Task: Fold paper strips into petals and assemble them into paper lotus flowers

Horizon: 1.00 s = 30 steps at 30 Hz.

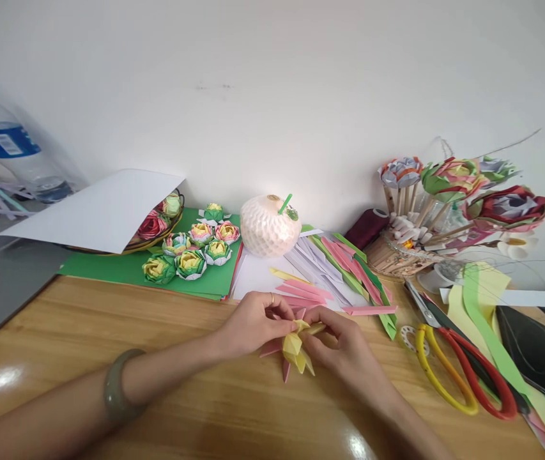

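Note:
Near the front middle of the table, a half-formed paper flower (293,346) of yellow and pink folded strips is pinched between both hands. My left hand (255,324) grips its upper left edge with thumb and fingers. From the other side my right hand (342,338) pinches a yellow petal on the right. Pink points stick out beneath the yellow ones. Just behind the hands lie folded pink paper strips (303,291), with folded white strips (317,265) and green ones further right. The fingertips partly cover the flower's middle.
Finished paper flowers (190,262) sit on green paper at the left. A white coconut-like object (269,227) with a green straw stands by the wall. Scissors (464,364), a black phone (538,348) and a flower basket (397,252) are at the right; a water bottle (8,137) leans far left.

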Each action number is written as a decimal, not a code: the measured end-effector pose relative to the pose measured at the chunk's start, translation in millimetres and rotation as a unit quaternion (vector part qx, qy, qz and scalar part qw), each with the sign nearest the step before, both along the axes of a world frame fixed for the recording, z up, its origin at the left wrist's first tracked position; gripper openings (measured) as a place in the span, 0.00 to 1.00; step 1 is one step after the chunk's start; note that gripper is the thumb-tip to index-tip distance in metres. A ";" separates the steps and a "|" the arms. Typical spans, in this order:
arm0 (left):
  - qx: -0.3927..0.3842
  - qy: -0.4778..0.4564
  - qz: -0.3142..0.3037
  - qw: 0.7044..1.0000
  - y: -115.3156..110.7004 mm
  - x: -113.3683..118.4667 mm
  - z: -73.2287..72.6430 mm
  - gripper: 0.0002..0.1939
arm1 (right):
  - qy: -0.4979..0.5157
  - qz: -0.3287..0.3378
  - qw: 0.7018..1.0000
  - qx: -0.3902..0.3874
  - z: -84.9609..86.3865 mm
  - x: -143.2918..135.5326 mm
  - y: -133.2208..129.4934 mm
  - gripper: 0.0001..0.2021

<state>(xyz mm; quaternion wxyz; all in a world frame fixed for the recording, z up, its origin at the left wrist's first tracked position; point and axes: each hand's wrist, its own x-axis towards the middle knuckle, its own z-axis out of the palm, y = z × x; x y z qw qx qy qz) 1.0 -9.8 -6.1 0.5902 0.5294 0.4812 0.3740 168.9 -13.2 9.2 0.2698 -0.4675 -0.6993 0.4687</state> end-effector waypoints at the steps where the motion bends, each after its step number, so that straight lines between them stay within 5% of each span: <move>1: -0.003 0.002 0.005 1.000 -0.7 0.4 0.5 0.06 | 0.002 -0.001 1.000 -0.003 0.0 -0.4 -0.2 0.04; 16: 0.000 -0.016 0.027 1.000 -6.3 2.6 -2.6 0.04 | -0.048 0.027 0.998 0.034 -4.6 -0.2 -3.8 0.07; 23: -0.087 -0.165 0.030 0.982 1.9 -3.7 3.3 0.14 | -0.085 0.038 0.954 0.284 -3.4 4.8 -3.0 0.07; 30: -0.030 -0.152 -0.031 0.987 4.0 -3.0 0.6 0.10 | -0.111 0.005 0.880 0.461 -5.5 8.5 0.8 0.11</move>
